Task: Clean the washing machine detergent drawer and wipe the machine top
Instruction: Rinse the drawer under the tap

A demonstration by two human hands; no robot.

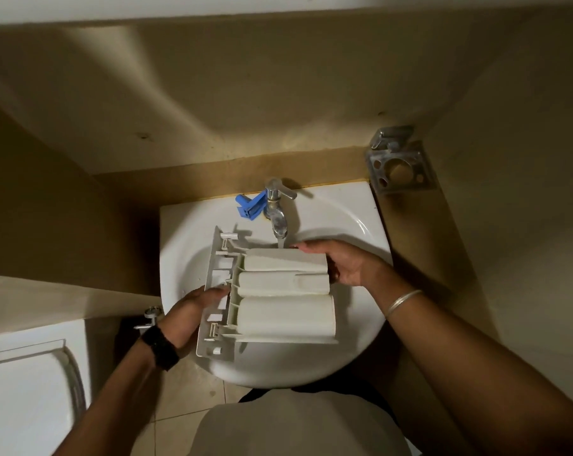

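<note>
White plastic detergent drawer (272, 291) hangs upside down over the sink (350, 222), left hand (193, 311) grasping its front panel, right hand (337, 261) gripping the rear, likely so tap (276, 209) water rinses it.

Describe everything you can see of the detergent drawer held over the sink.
The detergent drawer looks like off-white plastic. It is turned underside up, showing three rounded compartment bottoms side by side and a flat front panel with clips at the left. It hangs over the white sink, just under the tap. The left hand grips the panel end; the right hand grips the far end.
</note>
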